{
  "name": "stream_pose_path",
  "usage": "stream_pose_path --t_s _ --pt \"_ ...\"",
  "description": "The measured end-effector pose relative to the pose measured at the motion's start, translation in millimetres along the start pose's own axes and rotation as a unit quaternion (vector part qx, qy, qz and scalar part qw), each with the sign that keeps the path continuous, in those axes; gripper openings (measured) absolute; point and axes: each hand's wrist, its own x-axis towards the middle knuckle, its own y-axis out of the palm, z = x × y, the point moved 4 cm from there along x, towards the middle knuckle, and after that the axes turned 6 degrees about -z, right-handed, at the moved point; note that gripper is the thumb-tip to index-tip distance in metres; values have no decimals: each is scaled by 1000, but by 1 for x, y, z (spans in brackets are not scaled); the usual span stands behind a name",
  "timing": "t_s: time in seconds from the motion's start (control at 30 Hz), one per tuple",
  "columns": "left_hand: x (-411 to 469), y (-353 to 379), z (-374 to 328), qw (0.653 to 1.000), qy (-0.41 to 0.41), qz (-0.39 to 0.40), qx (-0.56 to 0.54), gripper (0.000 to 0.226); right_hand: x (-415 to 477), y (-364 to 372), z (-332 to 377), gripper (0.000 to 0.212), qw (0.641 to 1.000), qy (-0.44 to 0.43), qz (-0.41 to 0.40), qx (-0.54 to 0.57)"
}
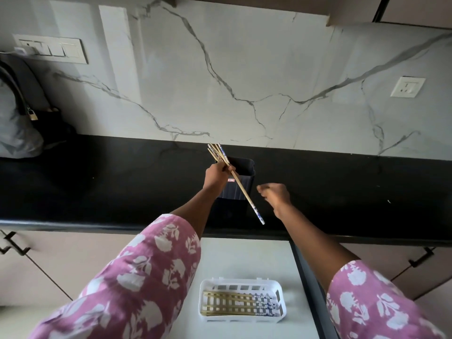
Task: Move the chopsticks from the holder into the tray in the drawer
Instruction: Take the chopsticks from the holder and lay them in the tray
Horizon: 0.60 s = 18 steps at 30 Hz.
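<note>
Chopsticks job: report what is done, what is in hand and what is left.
Done: several chopsticks already lie flat in the white tray in the open drawer.
In hand: the left hand grips a bunch of chopsticks in front of the dark holder on the counter. The right hand hovers beside it, holding nothing.
Left: lay this bunch in the tray. Whether the holder still has more cannot be told.

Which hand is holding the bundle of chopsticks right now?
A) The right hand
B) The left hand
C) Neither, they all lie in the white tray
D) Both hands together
B: the left hand is closed around the chopsticks above the dark holder, while the right hand hangs beside it with nothing in it; a few more chopsticks already lie in the white tray.
</note>
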Motion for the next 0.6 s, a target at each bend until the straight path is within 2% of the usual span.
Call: stream_pose_path --t_s 0.1,0.2,0.37,0.47,0.6 --pt "-9 8 16 999 0 10 52 21 -19 25 9 15 988 -97 84 -86" --pt "-17 11 32 998 -14 10 56 22 -28 41 9 12 958 -169 108 -205" --pt "-27 11 72 997 -66 28 20 21 -37 57 -19 15 950 -141 156 -232" --pt "-32 3 102 991 -131 -3 -17 33 -48 64 -47 18 935 -132 190 -269" --pt "-28 -11 137 985 -148 -9 86 45 -68 75 -92 23 901 -129 257 -326"
